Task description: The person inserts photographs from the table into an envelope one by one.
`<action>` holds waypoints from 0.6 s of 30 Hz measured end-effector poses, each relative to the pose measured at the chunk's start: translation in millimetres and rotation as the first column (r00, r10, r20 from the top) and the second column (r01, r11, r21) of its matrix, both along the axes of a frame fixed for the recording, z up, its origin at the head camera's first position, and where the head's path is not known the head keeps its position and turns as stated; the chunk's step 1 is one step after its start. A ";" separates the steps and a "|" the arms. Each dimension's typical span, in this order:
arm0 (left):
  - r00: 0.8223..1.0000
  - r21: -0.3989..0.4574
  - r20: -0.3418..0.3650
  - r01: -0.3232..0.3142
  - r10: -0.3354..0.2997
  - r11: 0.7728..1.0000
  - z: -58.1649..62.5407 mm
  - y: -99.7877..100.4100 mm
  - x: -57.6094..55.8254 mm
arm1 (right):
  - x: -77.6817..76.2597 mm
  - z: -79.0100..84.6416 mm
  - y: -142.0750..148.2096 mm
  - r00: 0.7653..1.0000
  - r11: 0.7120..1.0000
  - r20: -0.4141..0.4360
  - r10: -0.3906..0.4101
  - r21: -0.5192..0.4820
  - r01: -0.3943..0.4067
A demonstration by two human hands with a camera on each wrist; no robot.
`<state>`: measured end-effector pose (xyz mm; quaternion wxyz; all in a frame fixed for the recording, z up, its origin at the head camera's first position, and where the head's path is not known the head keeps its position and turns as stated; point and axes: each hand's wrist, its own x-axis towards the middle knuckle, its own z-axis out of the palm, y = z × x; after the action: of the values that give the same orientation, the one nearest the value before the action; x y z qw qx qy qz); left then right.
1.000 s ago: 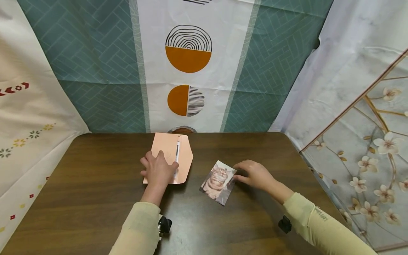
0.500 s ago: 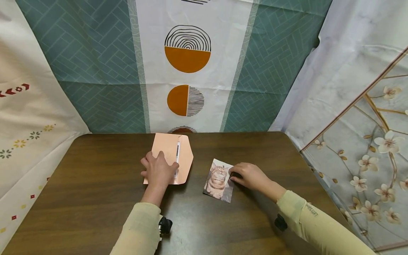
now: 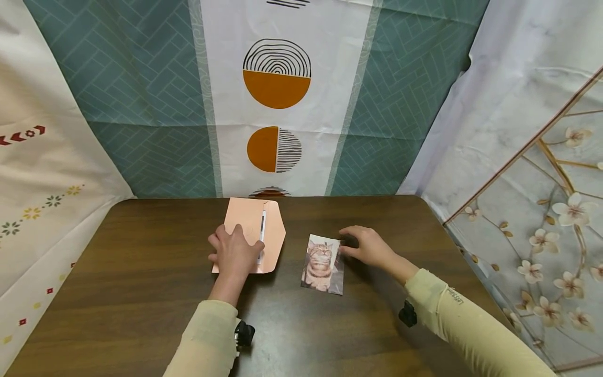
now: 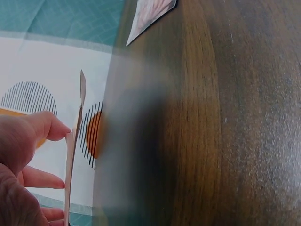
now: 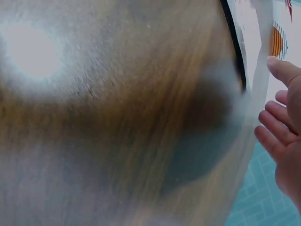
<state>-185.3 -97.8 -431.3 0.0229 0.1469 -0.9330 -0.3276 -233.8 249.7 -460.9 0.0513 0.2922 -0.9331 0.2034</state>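
A peach envelope (image 3: 274,238), its pointed flap opened to the right, lies near the back of the table. Inside its slot shows a pale insert (image 3: 262,225) with a dark strip. Spread over the envelope, my left hand (image 3: 234,252) presses it with thumb and fingertips; the left wrist view has the envelope (image 4: 71,165) edge-on under those tips. To the right lies a cat photo (image 3: 321,264), nearly straight. My right hand (image 3: 372,248) is at the photo's upper right edge, thumb and fingers parted. In the right wrist view the right hand's fingers (image 5: 277,117) are loosely extended.
The brown wooden table (image 3: 141,293) ends at a patterned curtain (image 3: 278,104) behind it. A floral cloth (image 3: 542,251) hangs along the right, and a cream cloth (image 3: 56,157) hangs on the left. Black wrist devices (image 3: 244,333) sit on both sleeves.
The cat photo has turned from slanted to nearly straight and shifted slightly left. My right hand moved left with it, then parted its fingers at the edge. The left hand stays put.
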 end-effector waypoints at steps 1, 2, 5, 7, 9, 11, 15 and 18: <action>1.000 0.001 -0.001 0.000 0.000 1.000 -0.1 0.0 -0.2 | -1.4 1.0 0.9 1.000 1.000 0.023 -0.011 -0.009 0.011; 1.000 0.000 0.000 0.001 -0.001 1.000 -0.2 0.0 -0.3 | -2.6 1.5 1.7 0.999 1.000 0.041 -0.020 -0.013 0.020; 1.000 -0.002 0.002 0.002 -0.002 1.000 -0.2 1.0 -0.5 | -4.9 0.9 4.3 0.995 0.999 0.093 -0.045 -0.019 0.047; 1.000 -0.003 0.005 0.000 0.000 1.000 0.4 1.1 -0.1 | -6.3 0.0 4.9 0.990 0.997 0.131 -0.061 -0.032 0.066; 1.000 -0.003 0.006 -0.001 0.001 1.000 0.9 1.4 -0.1 | -7.7 -1.7 5.1 0.983 0.995 0.169 -0.076 -0.049 0.085; 1.000 -0.002 0.006 -0.001 0.001 1.000 1.6 1.7 0.0 | -8.9 -3.7 5.1 0.977 0.993 0.200 -0.077 -0.068 0.093; 1.000 -0.005 0.005 -0.001 0.001 1.000 2.5 1.8 0.0 | -11.8 -7.4 4.2 0.971 0.991 0.228 -0.077 -0.089 0.099; 1.000 -0.007 0.004 -0.002 0.002 1.000 3.1 1.6 -0.1 | -13.6 -7.4 2.7 0.974 0.992 0.214 -0.069 -0.092 0.090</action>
<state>-185.4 -96.2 -428.3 0.0216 0.1482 -0.9341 -0.3240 -247.5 252.4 -468.3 -0.0251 0.2284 -0.9328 0.2778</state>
